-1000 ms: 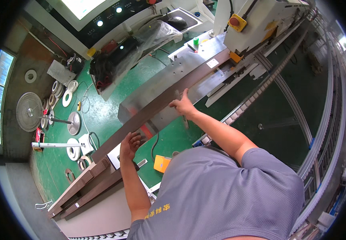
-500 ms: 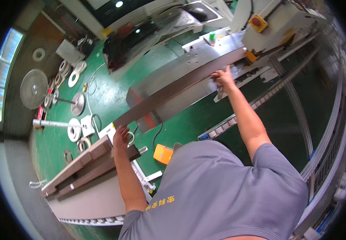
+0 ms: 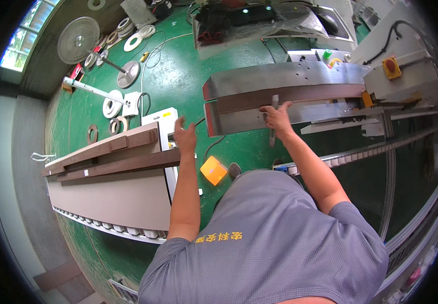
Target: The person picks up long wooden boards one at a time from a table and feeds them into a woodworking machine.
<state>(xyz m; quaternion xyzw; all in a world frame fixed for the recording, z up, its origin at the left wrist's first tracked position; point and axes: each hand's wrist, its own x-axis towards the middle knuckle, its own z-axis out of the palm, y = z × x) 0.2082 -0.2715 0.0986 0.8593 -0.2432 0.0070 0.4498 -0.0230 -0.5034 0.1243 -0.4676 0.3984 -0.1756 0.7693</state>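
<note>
My right hand (image 3: 280,121) holds a narrow grey metal bar (image 3: 273,138) upright in front of the machine, its thumb and one finger stretched out. Just behind this hand a long brown strip (image 3: 310,95) lies along the machine's bed, between a tall metal plate (image 3: 274,76) and a lower metal plate (image 3: 239,121). My left hand (image 3: 184,136) is raised with fingers apart and nothing visible in it. Close to the left hand are the right ends of the brown boards (image 3: 123,164), which lie stacked on a pale panel (image 3: 112,197).
On the green floor near my feet lies an orange box-shaped object (image 3: 213,170). A red button on a yellow box (image 3: 391,68) sits on the machine at right. A roller rail (image 3: 361,156) runs to my right. Beyond the boards stand a fan (image 3: 78,40) and several rolls of edging (image 3: 112,105).
My left hand has come off the brown strip's near end, which now sits farther in along the metal plates. My view has swung, and the right hand still carries the grey bar.
</note>
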